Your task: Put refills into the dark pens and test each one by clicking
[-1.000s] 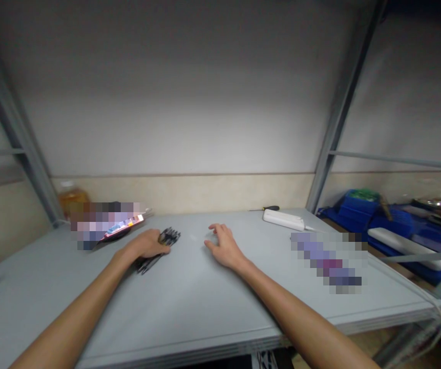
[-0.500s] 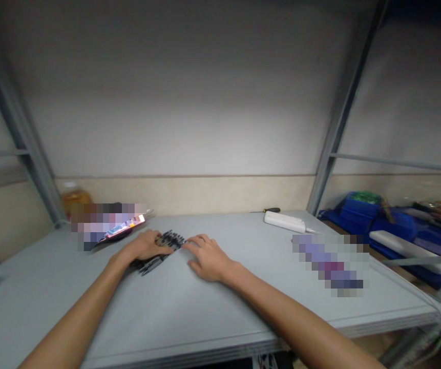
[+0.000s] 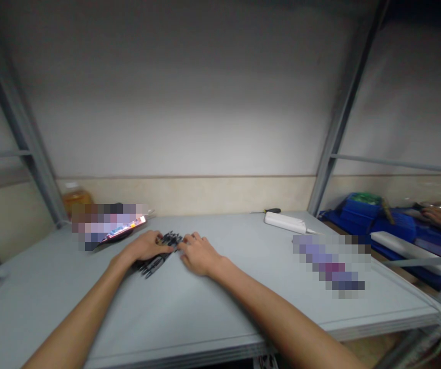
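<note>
Left hand (image 3: 148,246) curled, right hand (image 3: 200,254) near.

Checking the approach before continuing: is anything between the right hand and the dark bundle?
Nothing visible stands between the right hand and the dark bundle: the hand is at the bundle's right end. The left hand partly covers it from the left.

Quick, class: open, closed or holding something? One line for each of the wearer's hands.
Left hand: closed around a bundle of thin black pieces.
Right hand: half-curled at the bundle's end; whether gripping cannot be told.
</note>
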Available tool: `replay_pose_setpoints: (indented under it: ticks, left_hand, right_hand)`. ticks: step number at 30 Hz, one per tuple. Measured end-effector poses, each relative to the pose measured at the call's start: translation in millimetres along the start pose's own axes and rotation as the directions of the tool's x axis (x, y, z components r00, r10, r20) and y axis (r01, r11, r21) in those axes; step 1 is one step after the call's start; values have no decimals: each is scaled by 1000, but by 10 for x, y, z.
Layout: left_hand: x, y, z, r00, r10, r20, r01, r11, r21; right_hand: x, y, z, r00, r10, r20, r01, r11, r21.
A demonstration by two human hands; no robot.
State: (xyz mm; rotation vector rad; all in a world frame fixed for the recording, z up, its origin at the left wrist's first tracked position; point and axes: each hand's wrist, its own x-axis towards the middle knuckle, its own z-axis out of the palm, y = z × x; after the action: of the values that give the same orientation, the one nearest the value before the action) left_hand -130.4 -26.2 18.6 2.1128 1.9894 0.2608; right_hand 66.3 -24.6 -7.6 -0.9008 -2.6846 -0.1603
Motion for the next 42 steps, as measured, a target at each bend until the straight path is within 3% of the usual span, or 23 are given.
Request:
replay_pose_setpoints:
  ticks: [15, 22, 30, 37, 42]
  left_hand:
    - [13, -34, 27, 999, -19, -34, 18, 999, -29]
    - [6, -22, 27, 998, -35, -59, 34, 999, -14]
    - [-2, -23, 9, 997, -57, -48, 55, 998, -41]
    - [5, -57, 48, 998, -58, -32, 59, 998, 18]
    - [-7, -19, 73, 999, -28, -38, 30, 998, 62]
  right_hand:
    - [7, 22, 35, 999, -11, -37, 10, 1000, -15]
    - [-25, 69, -87, 999, -34, 25, 33, 999, 13]
    - [-281, 452, -286, 993, -43, 107, 36, 997, 72]
    - [-538, 894, -302, 993, 96, 67, -105, 982, 158]
    - [-657, 1042, -346, 976, 211, 46, -215, 962, 166]
